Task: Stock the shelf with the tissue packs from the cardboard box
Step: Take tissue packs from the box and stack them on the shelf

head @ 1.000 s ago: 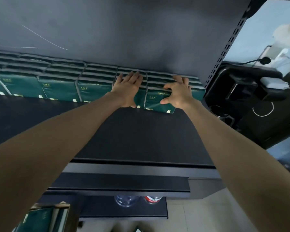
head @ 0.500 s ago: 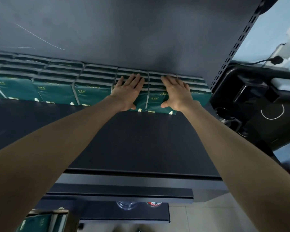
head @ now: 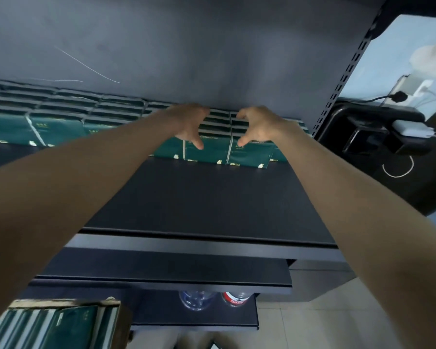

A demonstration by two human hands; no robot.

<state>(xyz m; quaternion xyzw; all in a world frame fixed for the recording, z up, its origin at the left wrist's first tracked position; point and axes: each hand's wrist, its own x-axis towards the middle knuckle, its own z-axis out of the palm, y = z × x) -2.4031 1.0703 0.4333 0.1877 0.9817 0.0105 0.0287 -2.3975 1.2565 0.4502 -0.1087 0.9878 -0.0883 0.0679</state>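
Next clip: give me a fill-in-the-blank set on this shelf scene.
The tissue packs on the shelf are dark ____.
The cardboard box sits at the view's lower ____.
The bottles on the lower shelf number ____.
The left hand and right hand grip packs at the row's ____ end.
Missing: green; left; two; right.

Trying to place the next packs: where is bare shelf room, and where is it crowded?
Free: the dark shelf board between the tissue packs and its front lip, across its width. Crowded: the back strip, packed from the picture's left edge to the perforated upright; the left hand and right hand curl over packs there.
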